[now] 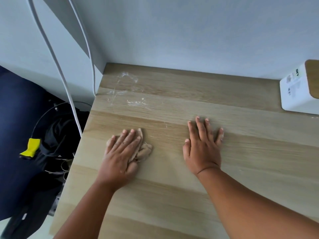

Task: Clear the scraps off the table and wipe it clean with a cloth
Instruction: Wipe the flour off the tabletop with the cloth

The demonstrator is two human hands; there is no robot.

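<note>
Pale wood table (172,195) runs into a grey wall corner. My left hand (120,152) presses flat on a crumpled beige cloth (144,150) near the table's left edge, fingers straight, grip released. My right hand (202,145) lies flat on bare wood, also released. Clear plastic scrap (126,88) sits towards the far left corner; a white box (296,94) stands far right.

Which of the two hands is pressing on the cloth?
The left hand: the beige cloth lies under it. The right hand lies flat on the bare table.
</note>
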